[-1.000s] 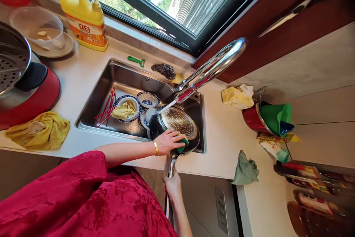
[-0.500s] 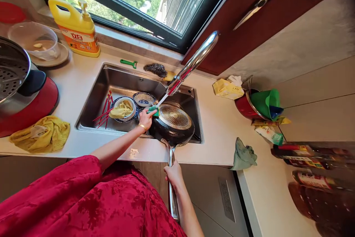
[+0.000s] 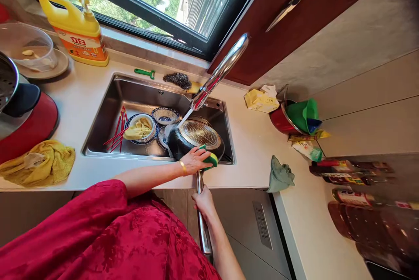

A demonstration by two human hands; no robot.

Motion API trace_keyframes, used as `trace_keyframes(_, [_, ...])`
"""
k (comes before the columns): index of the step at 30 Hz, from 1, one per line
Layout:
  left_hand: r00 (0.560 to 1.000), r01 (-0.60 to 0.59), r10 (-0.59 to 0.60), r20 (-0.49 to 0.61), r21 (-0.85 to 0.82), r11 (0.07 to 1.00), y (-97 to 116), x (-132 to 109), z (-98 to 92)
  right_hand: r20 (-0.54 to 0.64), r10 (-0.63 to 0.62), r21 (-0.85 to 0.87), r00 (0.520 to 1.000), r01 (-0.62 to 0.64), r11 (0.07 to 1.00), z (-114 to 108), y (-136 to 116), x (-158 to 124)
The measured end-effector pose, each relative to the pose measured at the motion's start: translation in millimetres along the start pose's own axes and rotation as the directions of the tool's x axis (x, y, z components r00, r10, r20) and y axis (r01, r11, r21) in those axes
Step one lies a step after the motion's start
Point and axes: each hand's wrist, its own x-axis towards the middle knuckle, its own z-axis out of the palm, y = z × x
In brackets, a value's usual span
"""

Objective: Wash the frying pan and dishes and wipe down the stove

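Note:
A black frying pan is tilted upside down over the right part of the sink, its round patterned base facing up. My right hand is wrapped round its long metal handle. In my left hand is a green and yellow sponge, pressed to the pan's side near the handle joint. Water runs from the faucet onto the pan. Beside it in the sink lie a patterned bowl, stacked bowls with a yellow cloth on top, and red chopsticks.
A yellow detergent jug stands behind the sink, near a green peeler and a steel scrubber. At left are a red pot and a yellow towel. To the right lie a tissue pack and a green cloth.
My left hand has moved the sponge from the pan's left side to its near side by the handle. The right hand keeps its hold. The view has shifted slightly right.

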Motion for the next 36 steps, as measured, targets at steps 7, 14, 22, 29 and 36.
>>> trace_keyframes(7, [0.998,-0.034,0.038,0.05,-0.077,0.996,-60,-63,-19.5,0.056,-0.044,0.041,0.997,0.041,0.998,18,-13,-2])
trace_keyframes(14, [0.964,0.256,-0.263,-0.049,-0.12,0.959,-93,-102,-41.8,0.106,-0.108,0.083,0.989,0.099,0.992,25,-16,-2])
trace_keyframes(22, [0.867,0.369,-0.349,-0.355,-0.013,0.929,-81,-93,-37.7,0.117,-0.11,0.048,0.987,0.105,0.993,23,-3,4])
trace_keyframes(29, [0.978,-0.189,0.17,0.121,0.166,0.968,-17,-16,-37.2,0.061,-0.134,-0.069,0.989,0.138,0.988,29,12,14])
trace_keyframes(36, [0.942,0.0,-0.055,0.331,0.165,0.986,-13,84,-14.2,-0.016,-0.205,-0.126,0.979,0.201,0.971,29,12,5])
